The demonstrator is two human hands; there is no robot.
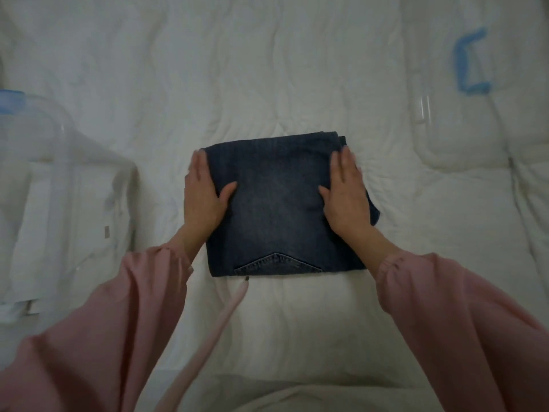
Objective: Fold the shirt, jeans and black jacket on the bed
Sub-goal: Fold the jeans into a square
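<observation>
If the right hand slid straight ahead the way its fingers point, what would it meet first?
The right hand lies flat on the folded jeans. Straight ahead it would pass their far edge, then only white bedding, as far as this view shows.

At the left edge of the bed (282,328) you have a clear plastic box (64,173) with a blue piece (12,99) on its far side. Something white lies inside it, too blurred to name. Toward the far right corner you see a second clear box (445,120) with a blue handle (472,62). A wrinkled white quilt (237,69) covers the bed. A pink cord (230,310) hangs over the near edge, its dark tip pointing away from you.
</observation>
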